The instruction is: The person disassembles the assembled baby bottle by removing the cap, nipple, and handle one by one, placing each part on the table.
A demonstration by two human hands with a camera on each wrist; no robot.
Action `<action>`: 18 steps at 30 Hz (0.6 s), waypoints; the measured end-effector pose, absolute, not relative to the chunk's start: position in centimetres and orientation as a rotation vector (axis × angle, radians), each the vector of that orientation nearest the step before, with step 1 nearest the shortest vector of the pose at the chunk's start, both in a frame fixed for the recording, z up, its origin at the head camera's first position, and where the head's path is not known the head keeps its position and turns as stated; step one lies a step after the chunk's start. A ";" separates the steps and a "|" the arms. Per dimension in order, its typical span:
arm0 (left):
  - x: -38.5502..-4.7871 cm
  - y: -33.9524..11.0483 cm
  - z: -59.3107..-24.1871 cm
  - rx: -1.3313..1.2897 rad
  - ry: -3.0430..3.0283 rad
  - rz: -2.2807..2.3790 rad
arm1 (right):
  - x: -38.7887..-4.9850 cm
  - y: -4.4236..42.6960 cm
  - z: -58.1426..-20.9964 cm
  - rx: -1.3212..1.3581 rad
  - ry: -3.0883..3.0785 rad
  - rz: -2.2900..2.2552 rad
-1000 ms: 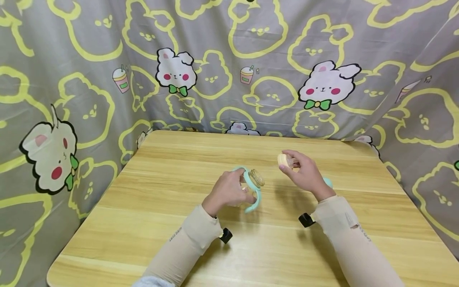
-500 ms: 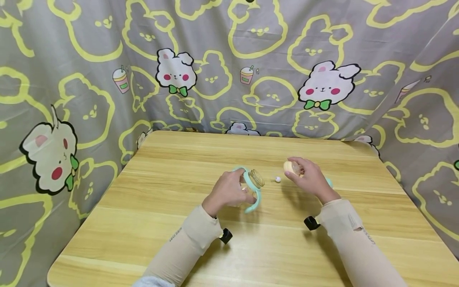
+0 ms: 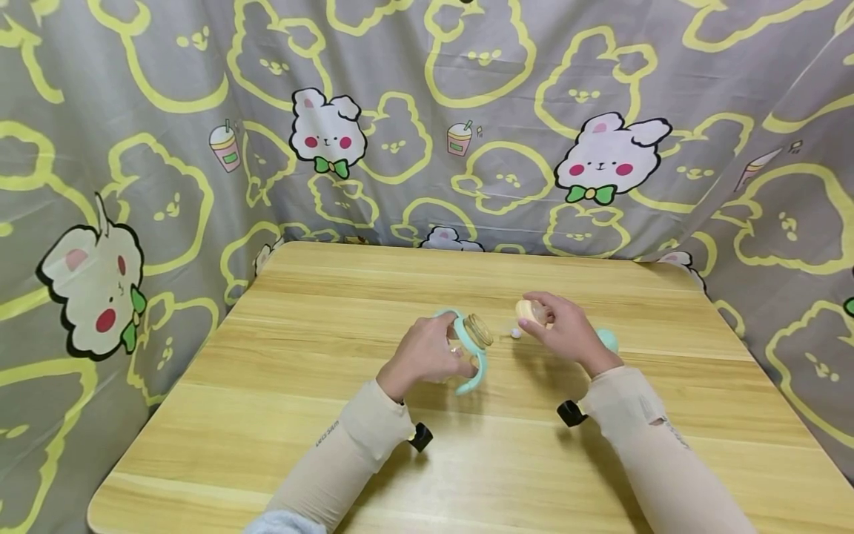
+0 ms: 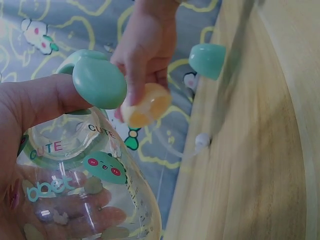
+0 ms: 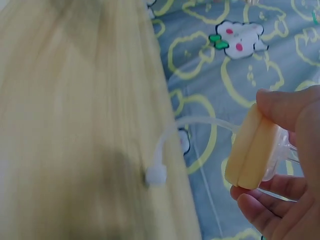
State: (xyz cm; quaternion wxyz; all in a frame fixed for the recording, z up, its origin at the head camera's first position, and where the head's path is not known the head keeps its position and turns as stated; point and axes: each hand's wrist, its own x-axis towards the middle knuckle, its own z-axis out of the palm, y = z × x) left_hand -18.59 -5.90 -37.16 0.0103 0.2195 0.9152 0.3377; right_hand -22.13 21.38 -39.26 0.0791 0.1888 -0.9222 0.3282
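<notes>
My left hand (image 3: 427, 352) grips a clear baby bottle (image 3: 478, 332) with mint handles, tilted so that its uncapped neck points right. In the left wrist view a mint handle (image 4: 100, 82) and cartoon prints show on the bottle. My right hand (image 3: 565, 328) pinches a pale yellow bottle collar (image 5: 252, 147) between thumb and fingers, a clear nipple on its hand side. From the collar hangs a soft clear straw (image 5: 200, 120), ending in a small white weight (image 5: 156, 175). That weight is beside the bottle neck, apart from it, at or just above the tabletop.
A mint dome-shaped cap (image 3: 608, 340) stands on the wooden table (image 3: 320, 297) just right of my right hand, partly hidden by it in the head view. A patterned curtain (image 3: 400, 111) surrounds the table's back and sides.
My right hand with the collar first moves right and nearer, then back left toward the bottle. The white weight comes into view between the hands. My left hand and the bottle stay put.
</notes>
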 end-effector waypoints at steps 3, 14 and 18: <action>-18.7 -6.0 -37.1 0.682 2.858 1.062 | -22.1 20.2 -38.6 0.604 -2.733 1.015; -18.5 -6.3 -37.0 0.661 2.869 1.051 | -22.0 18.7 -38.3 0.652 -2.697 1.098; -18.5 -6.4 -36.9 0.654 2.875 1.055 | -22.3 19.4 -39.4 0.625 -2.723 1.089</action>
